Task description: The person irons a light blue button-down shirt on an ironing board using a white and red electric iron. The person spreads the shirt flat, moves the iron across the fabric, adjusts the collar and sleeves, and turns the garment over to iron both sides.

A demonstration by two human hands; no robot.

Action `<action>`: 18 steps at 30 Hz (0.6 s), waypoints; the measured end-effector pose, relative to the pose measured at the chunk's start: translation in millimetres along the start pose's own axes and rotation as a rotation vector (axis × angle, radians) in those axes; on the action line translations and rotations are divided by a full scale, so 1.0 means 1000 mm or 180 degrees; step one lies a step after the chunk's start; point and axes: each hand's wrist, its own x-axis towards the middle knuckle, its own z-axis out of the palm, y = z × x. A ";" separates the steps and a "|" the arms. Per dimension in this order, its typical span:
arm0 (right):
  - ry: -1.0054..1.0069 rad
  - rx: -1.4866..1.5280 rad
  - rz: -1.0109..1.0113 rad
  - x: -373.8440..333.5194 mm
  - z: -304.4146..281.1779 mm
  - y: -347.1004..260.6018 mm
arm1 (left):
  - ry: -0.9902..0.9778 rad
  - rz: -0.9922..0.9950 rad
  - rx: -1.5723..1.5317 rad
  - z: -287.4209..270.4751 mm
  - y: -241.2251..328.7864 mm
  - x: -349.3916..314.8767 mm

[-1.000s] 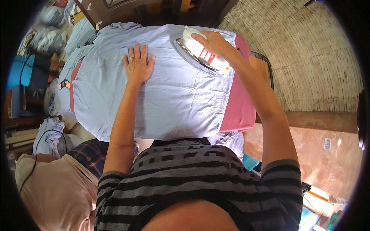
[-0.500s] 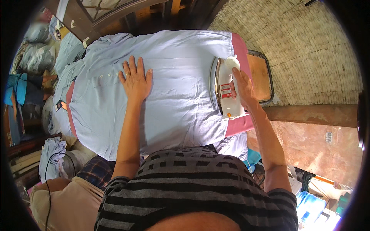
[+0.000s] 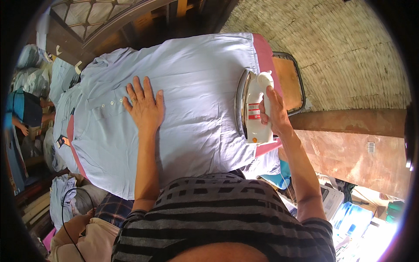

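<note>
A light blue buttoned shirt (image 3: 196, 105) lies spread over a board with a dark red cover (image 3: 264, 52). My left hand (image 3: 146, 105) rests flat on the shirt, fingers spread, just right of its row of buttons (image 3: 112, 103). At the shirt's right end, my right hand (image 3: 276, 111) is wrapped round the handle of a white clothes iron (image 3: 255, 94). The iron is tilted, with its shiny metal plate edge toward the left and a red-and-white label on its side. Whether the plate touches the cloth, I cannot tell.
A wooden-topped, metal-framed seat (image 3: 288, 83) stands beyond the board's right end, by a woven wall (image 3: 331, 56). Another person's beige-clothed body (image 3: 96, 240) is at lower left, near a black cord (image 3: 65, 209). Bagged clothes (image 3: 32, 78) and a person in blue are far left.
The iron in my right hand has shifted slightly toward me along the shirt's right end. My left hand stays flat at about the same spot on the cloth. The whole view has turned a little.
</note>
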 end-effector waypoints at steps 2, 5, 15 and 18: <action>0.0040 0.0024 -0.0088 0.008 0.003 -0.007 | 0.0012 0.0031 -0.0022 -0.002 0.003 0.001; 0.0018 0.0074 0.0045 0.013 0.015 -0.017 | -0.0045 -0.0017 -0.0082 0.000 -0.001 -0.001; -0.0324 -0.0364 -0.0120 0.008 -0.018 -0.004 | 0.0073 0.0024 0.0149 -0.008 0.008 0.003; -0.0380 -0.0423 -0.0052 0.013 -0.009 -0.019 | 0.0267 0.0411 0.0018 -0.018 0.044 0.006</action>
